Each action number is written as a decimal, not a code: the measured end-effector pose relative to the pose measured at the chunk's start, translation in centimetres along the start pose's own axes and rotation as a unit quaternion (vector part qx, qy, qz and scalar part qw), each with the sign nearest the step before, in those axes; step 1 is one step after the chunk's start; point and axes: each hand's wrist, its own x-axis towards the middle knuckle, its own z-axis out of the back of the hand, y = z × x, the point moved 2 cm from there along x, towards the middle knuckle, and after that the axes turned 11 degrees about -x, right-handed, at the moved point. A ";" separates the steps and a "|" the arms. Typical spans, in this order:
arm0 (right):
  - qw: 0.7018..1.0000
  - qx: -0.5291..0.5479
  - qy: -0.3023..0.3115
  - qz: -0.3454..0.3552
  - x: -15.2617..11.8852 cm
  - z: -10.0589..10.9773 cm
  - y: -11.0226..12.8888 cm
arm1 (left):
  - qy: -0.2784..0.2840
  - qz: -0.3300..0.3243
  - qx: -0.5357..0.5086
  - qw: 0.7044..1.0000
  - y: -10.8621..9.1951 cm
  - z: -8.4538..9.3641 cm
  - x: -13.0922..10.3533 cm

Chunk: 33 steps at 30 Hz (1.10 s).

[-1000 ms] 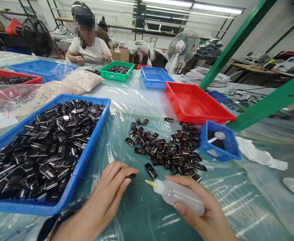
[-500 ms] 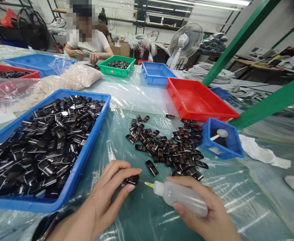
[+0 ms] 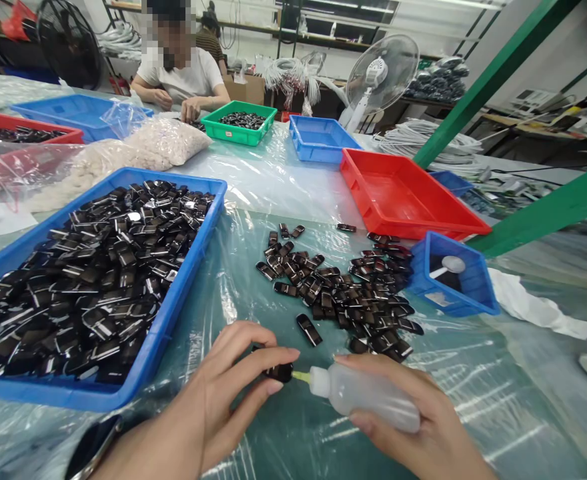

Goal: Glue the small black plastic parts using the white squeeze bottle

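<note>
Between the thumb and fingers of my left hand [image 3: 238, 390] is a small glossy black plastic piece [image 3: 279, 372], partly hidden by the fingertips. My right hand [image 3: 408, 413] is wrapped round a translucent white squeeze bottle [image 3: 368, 395], tilted nearly level. Its thin yellow-green nozzle tip [image 3: 301, 377] meets the right end of the black piece; whether it enters cannot be seen. Just beyond my hands a single black piece [image 3: 308, 329] lies on the green table, and a loose pile of similar pieces [image 3: 343, 290] spreads behind it.
A blue tray [image 3: 173, 310] heaped with black pieces stands on the left. At the right are a small blue bin [image 3: 448, 300] with a white scoop [image 3: 453, 265] and a red tray [image 3: 403, 193]. Across the table sits a person [image 3: 181, 80] near a green tray [image 3: 238, 133].
The bottle's nozzle and the black piece have come together; a gap stood between them before. My left hand has shifted slightly right, and the camera view has moved a little.
</note>
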 end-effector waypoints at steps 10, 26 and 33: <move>0.996 -0.084 0.025 -0.009 -0.6 0.2 -0.9 | -0.004 0.009 -0.017 1.000 -0.3 0.2 0.0; 0.997 -0.014 0.077 -0.009 0.2 1.0 -0.2 | 0.034 0.015 -0.025 0.999 -0.1 0.0 -0.2; 0.996 -0.043 0.080 0.004 -0.2 1.1 -1.0 | 0.040 0.049 -0.021 0.998 -0.3 0.0 -0.1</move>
